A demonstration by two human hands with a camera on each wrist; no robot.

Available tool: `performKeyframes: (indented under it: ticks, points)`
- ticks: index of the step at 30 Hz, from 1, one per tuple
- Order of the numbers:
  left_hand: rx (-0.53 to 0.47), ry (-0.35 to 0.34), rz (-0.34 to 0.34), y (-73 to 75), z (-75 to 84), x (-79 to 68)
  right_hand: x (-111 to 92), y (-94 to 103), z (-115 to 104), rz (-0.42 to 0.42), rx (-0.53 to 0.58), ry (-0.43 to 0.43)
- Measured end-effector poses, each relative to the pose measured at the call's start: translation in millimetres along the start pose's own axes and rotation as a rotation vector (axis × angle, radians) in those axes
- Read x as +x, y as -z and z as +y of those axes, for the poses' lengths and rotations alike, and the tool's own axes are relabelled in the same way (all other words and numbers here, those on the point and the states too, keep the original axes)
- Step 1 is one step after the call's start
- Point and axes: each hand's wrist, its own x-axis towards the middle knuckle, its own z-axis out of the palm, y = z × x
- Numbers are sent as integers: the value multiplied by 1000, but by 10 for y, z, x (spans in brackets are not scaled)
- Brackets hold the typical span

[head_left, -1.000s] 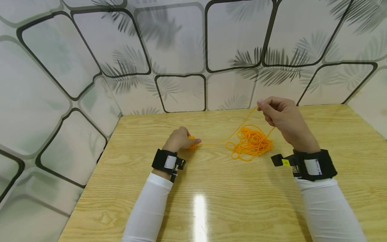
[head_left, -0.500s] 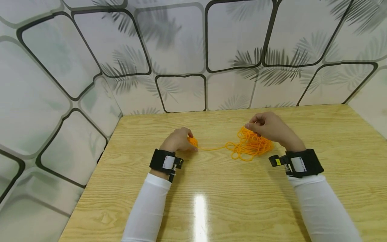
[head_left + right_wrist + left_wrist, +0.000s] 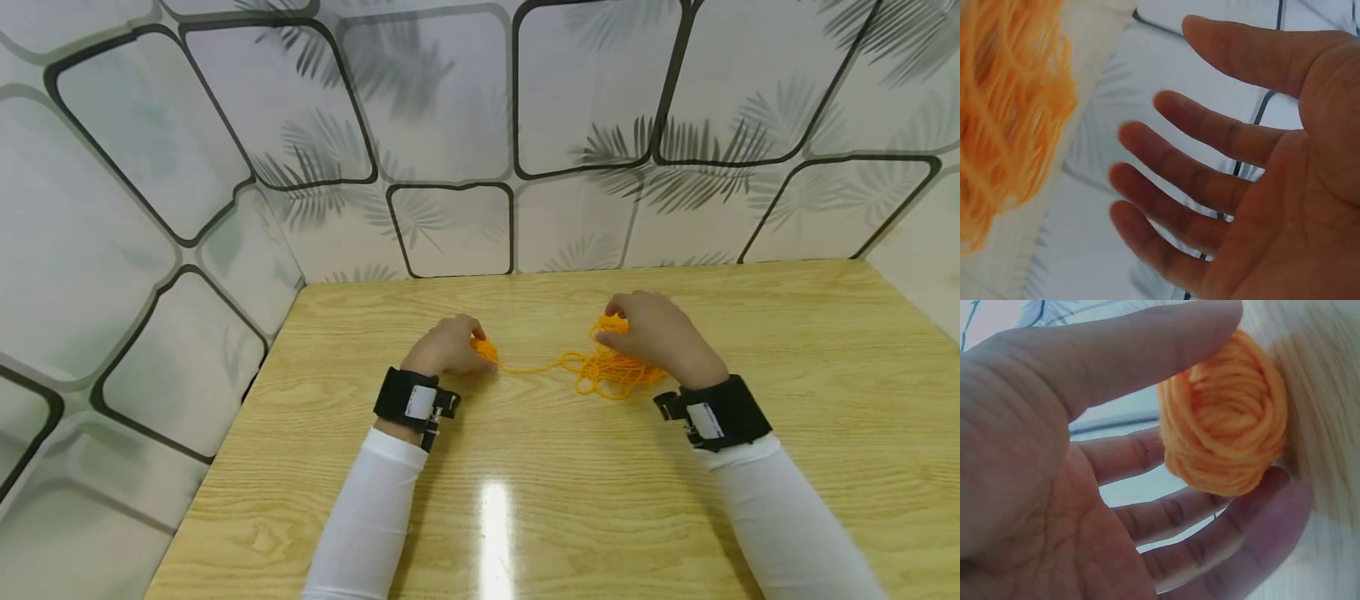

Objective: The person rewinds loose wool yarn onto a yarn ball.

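**Our right hand has dropped back to the loose yarn, empty, while the left holds the ball.**

Our left hand [image 3: 1054, 487] pinches the small wound ball of orange yarn [image 3: 1225, 422] between thumb and fingertips, just above the light wooden table [image 3: 525, 467], much as it did a second ago. Our right hand [image 3: 1260, 175], which a second ago held a strand raised high toward the wall, has come down over the loose tangled pile of orange yarn [image 3: 611, 371]; its fingers are spread and straight, gripping nothing. A single orange strand [image 3: 528, 367] runs slack along the table from the ball to the pile, no longer lifted taut. We judge one length has just been wound on, and more yarn must be drawn from the pile.
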Motion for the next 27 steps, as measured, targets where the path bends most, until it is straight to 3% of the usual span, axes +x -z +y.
performKeyframes:
  ticks: [5,9,12,16,20,24,27]
  points:
    - [-120,-135,-14,29,141,-38,40,-239,-389,36,53,207]
    - [-244,-187,-63,55,205,-70,63,-484,-643,76,92,308]
    - [-266,-192,-108,70,191,-87,72,-639,-740,142,100,312]
    - [-175,-229,-134,99,141,-103,80,-752,-791,215,126,291]
    - [-93,-310,-114,122,109,-99,92,-781,-809,255,148,303]
    - [-79,-337,-86,118,80,-73,87,-762,-806,212,128,286]
    - [-30,-242,-43,105,27,-56,74,-695,-768,134,96,249]
